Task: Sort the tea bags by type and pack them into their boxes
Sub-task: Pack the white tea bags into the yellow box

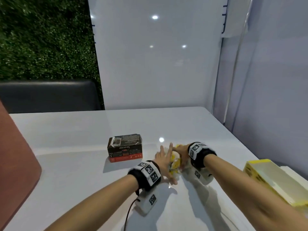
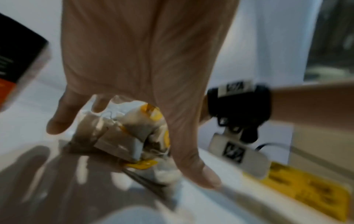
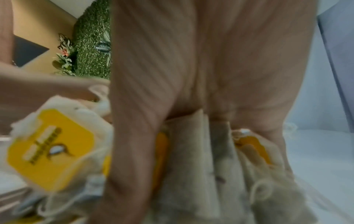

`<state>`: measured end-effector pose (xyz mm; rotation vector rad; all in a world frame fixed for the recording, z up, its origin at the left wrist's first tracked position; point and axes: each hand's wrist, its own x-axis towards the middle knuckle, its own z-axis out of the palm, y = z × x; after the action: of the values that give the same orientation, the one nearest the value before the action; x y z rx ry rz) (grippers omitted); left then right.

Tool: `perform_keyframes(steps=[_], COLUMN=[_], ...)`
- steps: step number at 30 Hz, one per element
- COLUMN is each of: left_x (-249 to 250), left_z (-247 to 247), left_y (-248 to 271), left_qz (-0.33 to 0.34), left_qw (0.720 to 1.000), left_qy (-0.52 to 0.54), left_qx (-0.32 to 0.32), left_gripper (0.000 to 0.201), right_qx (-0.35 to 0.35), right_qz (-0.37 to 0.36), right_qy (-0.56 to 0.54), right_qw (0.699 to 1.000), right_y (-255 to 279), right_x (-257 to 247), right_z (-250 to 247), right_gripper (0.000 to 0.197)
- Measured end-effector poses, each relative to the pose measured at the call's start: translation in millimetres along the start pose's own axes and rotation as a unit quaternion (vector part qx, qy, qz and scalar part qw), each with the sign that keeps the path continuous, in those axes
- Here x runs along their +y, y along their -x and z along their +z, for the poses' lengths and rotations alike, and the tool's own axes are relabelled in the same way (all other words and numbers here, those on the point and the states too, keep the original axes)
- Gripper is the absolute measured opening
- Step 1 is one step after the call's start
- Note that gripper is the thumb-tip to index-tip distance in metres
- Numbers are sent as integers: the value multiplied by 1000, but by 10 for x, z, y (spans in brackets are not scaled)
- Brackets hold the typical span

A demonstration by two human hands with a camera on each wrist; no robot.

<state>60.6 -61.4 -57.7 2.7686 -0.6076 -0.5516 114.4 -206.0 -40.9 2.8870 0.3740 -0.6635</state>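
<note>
A bundle of tea bags with yellow tags lies on the white table, squeezed between both hands. My left hand lies flat against its left side with the fingers straight and spread. In the left wrist view the left hand arches over the tea bags. My right hand grips the bundle from the right and above. The right wrist view shows the right hand with thumb and fingers curled down around the tea bags. A black and red tea box stands to the left, closed.
A yellow tea box lies at the table's right edge, on white sheets; it also shows in the left wrist view as the yellow box. A dark bench and a glossy white wall stand behind the table.
</note>
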Motion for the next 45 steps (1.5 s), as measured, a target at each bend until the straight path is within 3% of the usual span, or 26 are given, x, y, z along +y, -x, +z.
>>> perform_keyframes(steps=[3, 8, 15, 21, 26, 32, 36, 38, 41, 43, 45], left_x=[8, -131, -454, -716, -692, -492, -535, -636, -846, -968, -1052], left_z=[38, -85, 242, 372, 489, 588, 547, 509, 429, 377, 337], left_y=[17, 356, 1081, 1615, 1838, 1858, 1900, 1954, 2107, 2247, 2362], left_qz=[-12, 6, -37, -64, -64, -46, -28, -22, -11, -10, -9], left_qw=[996, 996, 996, 994, 994, 995, 997, 999, 1000, 1000, 998], left_qy=[-81, -83, -78, -84, -84, -88, -68, -45, -4, 21, 43], left_qx=[21, 9, -18, -21, -10, -5, -7, -10, -4, 20, 48], left_gripper=[136, 105, 113, 112, 111, 108, 116, 126, 133, 127, 114], right_qx=[36, 60, 108, 141, 116, 87, 63, 103, 192, 233, 224], right_qz=[4, -13, -43, -77, -63, -65, -55, -54, 67, 216, 314], right_qy=[-4, -38, -25, 51, 35, -2, -135, -201, -264, -249, -209], right_qw=[999, 997, 993, 986, 991, 994, 987, 973, 943, 915, 899], right_y=[100, 399, 885, 1245, 1419, 1723, 1711, 1778, 1951, 2117, 2218], right_x=[-114, -505, -1293, -1904, -2051, -1923, -1695, -1325, -429, 179, 670], right_z=[84, 205, 521, 596, 656, 654, 607, 554, 524, 583, 712], right_gripper=[108, 95, 88, 79, 86, 87, 107, 111, 97, 73, 45])
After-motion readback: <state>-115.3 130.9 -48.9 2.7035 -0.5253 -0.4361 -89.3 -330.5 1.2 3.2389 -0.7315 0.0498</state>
